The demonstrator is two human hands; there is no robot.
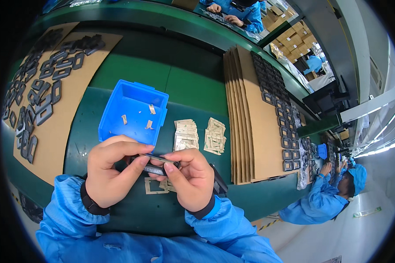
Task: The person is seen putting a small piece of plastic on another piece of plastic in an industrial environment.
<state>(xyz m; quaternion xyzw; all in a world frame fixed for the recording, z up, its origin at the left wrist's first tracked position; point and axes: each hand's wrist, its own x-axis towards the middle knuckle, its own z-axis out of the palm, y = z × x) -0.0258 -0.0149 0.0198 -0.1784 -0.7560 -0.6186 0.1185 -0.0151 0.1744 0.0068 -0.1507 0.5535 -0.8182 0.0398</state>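
Between both hands, above the green table, is a small black plastic frame (156, 168) seen nearly edge-on. My left hand (114, 168) pinches its left end with thumb and fingers. The right end is gripped by my right hand (188, 175), its thumb pressing on the top. The fingers cover much of the part. Thin cream adhesive frames (155, 187) lie on the table just below the hands. Beyond them are two stacks of similar pieces, a left stack (186, 135) and a right stack (215, 136). A dark object (219, 179), partly hidden, sits beside my right wrist.
A blue bin (134, 98) with a few paper scraps stands beyond my left hand. Cardboard at left (81, 72) carries many loose black frames. At right, stacked cardboard sheets (245, 118) bear rows of black frames (283, 118). Co-workers sit at right (322, 197) and across the bench (245, 15).
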